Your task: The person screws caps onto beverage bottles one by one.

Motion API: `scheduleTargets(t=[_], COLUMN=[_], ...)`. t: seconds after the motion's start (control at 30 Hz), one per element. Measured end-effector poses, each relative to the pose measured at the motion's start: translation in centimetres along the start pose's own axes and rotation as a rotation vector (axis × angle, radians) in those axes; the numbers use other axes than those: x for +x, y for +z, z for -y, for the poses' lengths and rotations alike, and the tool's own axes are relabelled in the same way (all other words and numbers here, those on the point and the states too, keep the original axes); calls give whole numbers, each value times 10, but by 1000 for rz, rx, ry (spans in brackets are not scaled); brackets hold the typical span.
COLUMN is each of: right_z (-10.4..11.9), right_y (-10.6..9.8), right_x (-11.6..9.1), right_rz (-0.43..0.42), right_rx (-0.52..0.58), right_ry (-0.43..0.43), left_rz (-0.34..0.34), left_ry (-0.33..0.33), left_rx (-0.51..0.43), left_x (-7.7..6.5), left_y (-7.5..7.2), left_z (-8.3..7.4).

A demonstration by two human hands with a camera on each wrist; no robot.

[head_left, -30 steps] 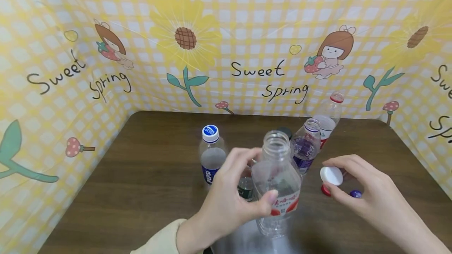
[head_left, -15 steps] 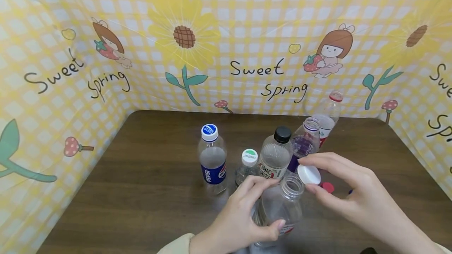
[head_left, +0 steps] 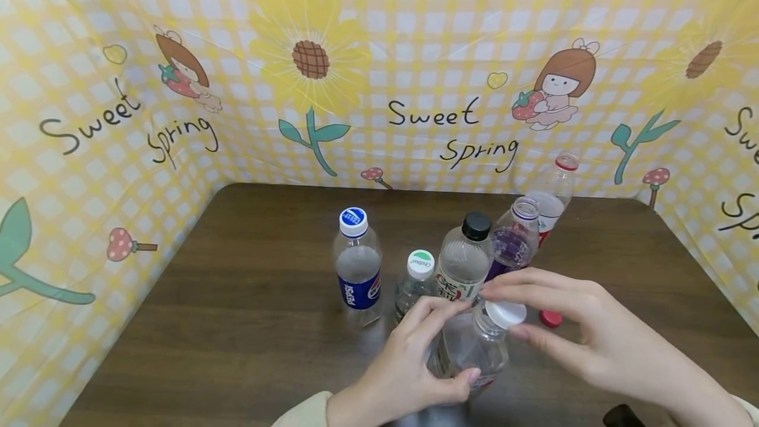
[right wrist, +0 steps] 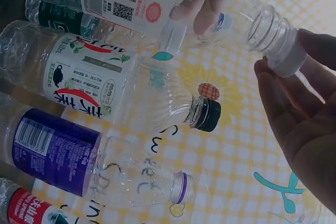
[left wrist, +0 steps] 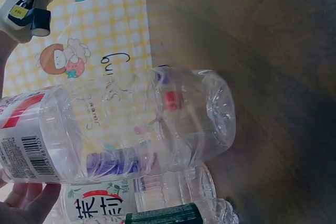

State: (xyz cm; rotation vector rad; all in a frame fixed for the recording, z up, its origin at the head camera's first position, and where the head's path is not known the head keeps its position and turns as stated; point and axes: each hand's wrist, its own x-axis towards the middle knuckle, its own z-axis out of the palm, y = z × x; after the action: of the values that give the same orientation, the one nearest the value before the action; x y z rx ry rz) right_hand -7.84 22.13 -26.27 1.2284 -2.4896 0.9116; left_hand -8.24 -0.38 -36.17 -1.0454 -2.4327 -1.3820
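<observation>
My left hand grips a clear plastic bottle round its body, thumb in front. The bottle stands out in the left wrist view, with a red-and-white label and a barcode. My right hand pinches a white cap between fingers and thumb at the bottle's mouth. In the right wrist view the cap sits tilted against the threaded neck; whether the threads have caught cannot be told. Just behind my hands stand a black-capped bottle and a small bottle with a white-and-green cap.
A capped Pepsi bottle stands left on the wooden table. Behind to the right are two uncapped bottles, one purple-labelled, one with a red neck ring. A red cap lies beside my right hand. Checked cloth surrounds the table.
The bottle in my left hand has been lowered and tilted, uncovering the bottles behind. My right hand has carried the white cap leftward onto the bottle's mouth.
</observation>
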Motion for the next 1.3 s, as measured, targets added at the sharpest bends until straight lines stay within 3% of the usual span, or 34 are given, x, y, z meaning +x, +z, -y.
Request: scheduleTargets(t=[0.27,0.6,0.83,0.93,1.13,1.3], right_z=[-1,-2,-3,-3,-4,-7], right_y=[2,3,3,3,3,2], right_x=[7,13,14,15,17,17], right_rz=[99,110,153,158,160,153], right_rx=[31,-11,-38,-38,-30,-12], right_ry=[-70,-94,-59,-64,-102,-143], left_rz=[-36,19,60,71,46,81], left_ry=[86,-56,-98,-106,-61,-60], left_rx=[33,-33,-60,-43,-31,-50], left_x=[-2,-3,-4,-4,-2,0], left_y=[1,-2,-3,-2,0,-3], left_z=[5,5,5,6,9,10])
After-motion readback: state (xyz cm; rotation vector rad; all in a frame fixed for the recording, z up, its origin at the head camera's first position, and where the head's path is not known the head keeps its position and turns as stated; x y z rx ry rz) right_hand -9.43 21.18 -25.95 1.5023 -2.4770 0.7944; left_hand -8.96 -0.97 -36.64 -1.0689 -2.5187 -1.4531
